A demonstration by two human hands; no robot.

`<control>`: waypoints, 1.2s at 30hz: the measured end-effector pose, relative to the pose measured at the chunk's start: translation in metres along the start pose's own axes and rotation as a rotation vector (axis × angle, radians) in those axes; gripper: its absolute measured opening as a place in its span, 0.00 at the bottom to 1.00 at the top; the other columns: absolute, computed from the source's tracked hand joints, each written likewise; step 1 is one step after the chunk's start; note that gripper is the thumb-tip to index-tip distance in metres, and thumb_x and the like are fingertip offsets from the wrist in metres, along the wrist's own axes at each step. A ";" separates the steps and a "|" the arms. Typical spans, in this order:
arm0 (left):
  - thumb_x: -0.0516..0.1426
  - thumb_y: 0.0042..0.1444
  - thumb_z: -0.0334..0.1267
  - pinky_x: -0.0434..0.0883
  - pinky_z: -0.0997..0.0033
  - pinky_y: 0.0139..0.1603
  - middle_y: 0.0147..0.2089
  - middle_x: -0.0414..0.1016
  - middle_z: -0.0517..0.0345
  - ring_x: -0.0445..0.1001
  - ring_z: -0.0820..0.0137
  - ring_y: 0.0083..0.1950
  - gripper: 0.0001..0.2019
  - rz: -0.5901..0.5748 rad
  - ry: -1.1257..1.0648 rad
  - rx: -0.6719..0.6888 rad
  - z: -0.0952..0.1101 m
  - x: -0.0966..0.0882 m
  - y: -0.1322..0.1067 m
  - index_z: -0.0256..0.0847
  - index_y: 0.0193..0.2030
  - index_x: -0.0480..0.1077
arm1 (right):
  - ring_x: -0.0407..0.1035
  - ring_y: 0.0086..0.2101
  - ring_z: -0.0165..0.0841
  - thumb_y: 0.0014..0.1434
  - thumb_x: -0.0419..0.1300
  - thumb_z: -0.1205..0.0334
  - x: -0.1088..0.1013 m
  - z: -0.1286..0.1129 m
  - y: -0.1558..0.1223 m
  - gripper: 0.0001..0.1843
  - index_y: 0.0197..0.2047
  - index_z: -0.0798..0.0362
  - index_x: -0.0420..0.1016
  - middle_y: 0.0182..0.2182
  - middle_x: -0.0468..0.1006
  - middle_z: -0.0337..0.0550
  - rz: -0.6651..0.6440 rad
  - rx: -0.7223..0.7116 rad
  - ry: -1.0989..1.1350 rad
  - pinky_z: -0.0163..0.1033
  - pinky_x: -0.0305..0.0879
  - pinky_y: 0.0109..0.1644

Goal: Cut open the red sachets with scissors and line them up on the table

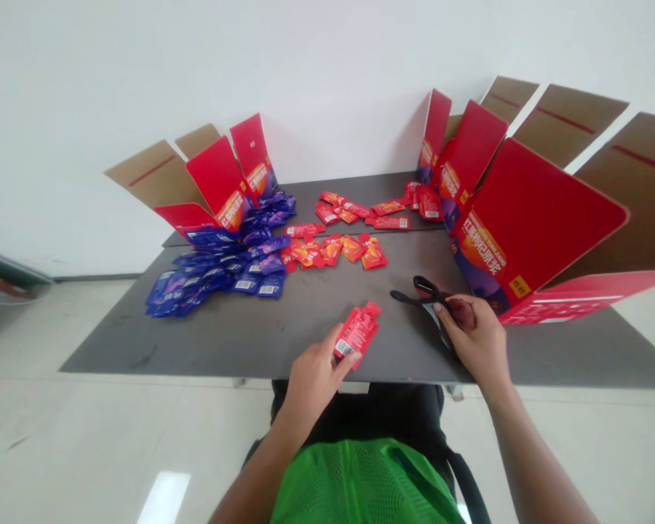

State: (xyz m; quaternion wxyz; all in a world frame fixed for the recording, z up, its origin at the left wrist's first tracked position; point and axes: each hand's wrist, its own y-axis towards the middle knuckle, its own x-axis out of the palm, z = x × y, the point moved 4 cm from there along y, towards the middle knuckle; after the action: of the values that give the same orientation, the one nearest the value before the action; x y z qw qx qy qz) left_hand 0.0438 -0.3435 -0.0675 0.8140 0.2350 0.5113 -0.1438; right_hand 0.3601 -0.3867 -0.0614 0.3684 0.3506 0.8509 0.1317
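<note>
Black scissors (418, 291) half under R hand (469, 338)

Bright, even light leaves faint shadows, with glare on the floor (164, 498) and stretching at the edges.

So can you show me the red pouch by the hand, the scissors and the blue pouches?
red pouch (357, 333): head view, on the middle of its front.
scissors (424, 288): head view, on the black handle.
blue pouches (218, 271): head view, on one pouch in the pile.

We see a heap of purple sachets (218, 273) on the table (196, 349) toward its left edge, beside an open red carton (212, 182). Loose red sachets (338, 247) lie mid-table, and more open cartons (535, 211) stand along the right edge.
</note>
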 end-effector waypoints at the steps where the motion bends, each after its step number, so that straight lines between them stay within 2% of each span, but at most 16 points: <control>1: 0.58 0.70 0.51 0.74 0.69 0.32 0.36 0.82 0.52 0.82 0.60 0.34 0.25 -0.057 0.037 0.022 0.001 -0.001 0.000 0.42 0.68 0.68 | 0.75 0.42 0.43 0.63 0.66 0.43 0.000 -0.001 0.000 0.18 0.45 0.49 0.77 0.41 0.80 0.46 -0.007 -0.013 -0.005 0.48 0.71 0.49; 3: 0.57 0.71 0.54 0.74 0.68 0.33 0.39 0.83 0.51 0.82 0.59 0.35 0.26 -0.152 0.066 0.082 0.002 -0.007 -0.002 0.42 0.68 0.68 | 0.75 0.42 0.43 0.63 0.66 0.43 0.001 -0.003 0.000 0.18 0.45 0.48 0.77 0.41 0.80 0.46 -0.023 -0.040 -0.016 0.48 0.71 0.49; 5: 0.55 0.73 0.55 0.76 0.66 0.38 0.44 0.83 0.50 0.83 0.59 0.41 0.25 -0.181 0.065 0.141 0.003 -0.013 -0.005 0.42 0.68 0.68 | 0.75 0.43 0.43 0.64 0.65 0.44 0.003 -0.004 0.000 0.17 0.45 0.48 0.77 0.41 0.80 0.46 -0.047 -0.064 -0.033 0.48 0.71 0.49; 7: 0.53 0.74 0.53 0.77 0.63 0.43 0.47 0.82 0.48 0.82 0.58 0.45 0.24 -0.130 0.073 0.179 0.004 -0.019 -0.010 0.40 0.68 0.68 | 0.75 0.43 0.44 0.64 0.65 0.44 0.004 -0.006 0.001 0.16 0.45 0.48 0.77 0.41 0.80 0.46 -0.062 -0.085 -0.048 0.49 0.71 0.48; 10: 0.54 0.75 0.46 0.78 0.58 0.49 0.51 0.78 0.45 0.79 0.57 0.49 0.20 0.005 0.052 0.273 0.012 -0.020 -0.022 0.41 0.67 0.70 | 0.76 0.42 0.44 0.65 0.65 0.46 0.006 -0.020 0.004 0.15 0.44 0.48 0.76 0.40 0.80 0.46 -0.064 -0.110 -0.035 0.48 0.72 0.47; 14: 0.58 0.72 0.38 0.75 0.53 0.62 0.63 0.73 0.44 0.73 0.56 0.62 0.18 0.034 -0.061 0.471 0.025 -0.003 -0.037 0.42 0.66 0.70 | 0.76 0.43 0.44 0.66 0.65 0.50 0.017 -0.068 0.001 0.11 0.45 0.46 0.75 0.42 0.79 0.47 -0.101 -0.218 0.065 0.49 0.73 0.49; 16: 0.60 0.71 0.36 0.74 0.52 0.65 0.65 0.72 0.45 0.71 0.56 0.66 0.18 0.021 -0.095 0.504 0.026 0.006 -0.041 0.42 0.66 0.70 | 0.75 0.47 0.44 0.67 0.64 0.54 0.030 -0.098 -0.009 0.08 0.48 0.45 0.74 0.45 0.79 0.48 -0.223 -0.355 0.122 0.50 0.74 0.51; 19: 0.58 0.72 0.33 0.74 0.53 0.64 0.61 0.76 0.49 0.74 0.57 0.62 0.16 -0.012 -0.115 0.465 0.022 0.017 -0.042 0.43 0.64 0.72 | 0.74 0.52 0.41 0.69 0.61 0.62 0.054 -0.126 -0.035 0.09 0.52 0.44 0.73 0.51 0.79 0.47 -0.522 -0.612 0.138 0.48 0.74 0.53; 20: 0.57 0.72 0.32 0.75 0.53 0.63 0.59 0.78 0.50 0.75 0.58 0.60 0.15 -0.019 -0.122 0.450 0.020 0.020 -0.042 0.43 0.63 0.73 | 0.74 0.52 0.41 0.70 0.60 0.63 0.062 -0.127 -0.042 0.09 0.53 0.45 0.72 0.52 0.79 0.47 -0.585 -0.669 0.129 0.47 0.75 0.53; 22: 0.55 0.73 0.30 0.75 0.55 0.63 0.58 0.79 0.52 0.76 0.61 0.59 0.15 0.003 -0.147 0.449 0.018 0.021 -0.041 0.42 0.62 0.74 | 0.73 0.53 0.40 0.70 0.59 0.65 0.074 -0.121 -0.046 0.10 0.53 0.45 0.72 0.52 0.79 0.47 -0.624 -0.716 0.108 0.47 0.75 0.54; 26: 0.55 0.73 0.30 0.75 0.59 0.65 0.61 0.79 0.52 0.76 0.64 0.61 0.16 0.133 -0.183 0.495 0.018 0.018 -0.041 0.40 0.63 0.73 | 0.74 0.51 0.40 0.71 0.59 0.62 0.094 -0.099 -0.013 0.09 0.53 0.46 0.72 0.52 0.79 0.48 -0.582 -0.674 0.018 0.48 0.74 0.53; 29: 0.55 0.73 0.31 0.77 0.60 0.63 0.59 0.80 0.53 0.77 0.64 0.60 0.15 0.167 -0.180 0.486 0.018 0.020 -0.041 0.41 0.63 0.74 | 0.74 0.49 0.41 0.72 0.58 0.60 0.095 -0.100 0.015 0.07 0.51 0.46 0.74 0.50 0.79 0.48 -0.512 -0.656 -0.044 0.49 0.74 0.52; 31: 0.54 0.74 0.32 0.77 0.59 0.63 0.59 0.80 0.54 0.78 0.64 0.60 0.15 0.174 -0.191 0.474 0.017 0.022 -0.041 0.42 0.62 0.75 | 0.74 0.50 0.42 0.71 0.59 0.59 0.086 -0.110 0.021 0.07 0.51 0.46 0.74 0.51 0.79 0.48 -0.428 -0.624 -0.015 0.50 0.73 0.54; 33: 0.54 0.75 0.33 0.76 0.59 0.63 0.59 0.80 0.55 0.77 0.64 0.60 0.14 0.180 -0.210 0.464 0.016 0.022 -0.042 0.42 0.62 0.75 | 0.73 0.51 0.42 0.70 0.61 0.59 0.078 -0.122 0.010 0.08 0.52 0.45 0.73 0.52 0.79 0.47 -0.398 -0.610 0.042 0.49 0.73 0.55; 36: 0.54 0.75 0.33 0.77 0.59 0.60 0.56 0.82 0.56 0.78 0.63 0.57 0.13 0.173 -0.233 0.439 0.017 0.021 -0.041 0.42 0.59 0.77 | 0.74 0.52 0.39 0.71 0.59 0.61 0.077 -0.130 -0.022 0.09 0.54 0.44 0.72 0.53 0.79 0.45 -0.547 -0.709 0.087 0.47 0.74 0.53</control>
State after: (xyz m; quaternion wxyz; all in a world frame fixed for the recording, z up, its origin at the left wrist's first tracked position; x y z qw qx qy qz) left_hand 0.0466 -0.3873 -0.0898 0.8064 0.4304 0.3486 -0.2074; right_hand 0.2183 -0.3447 -0.0225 0.4511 -0.0410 0.8292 0.3277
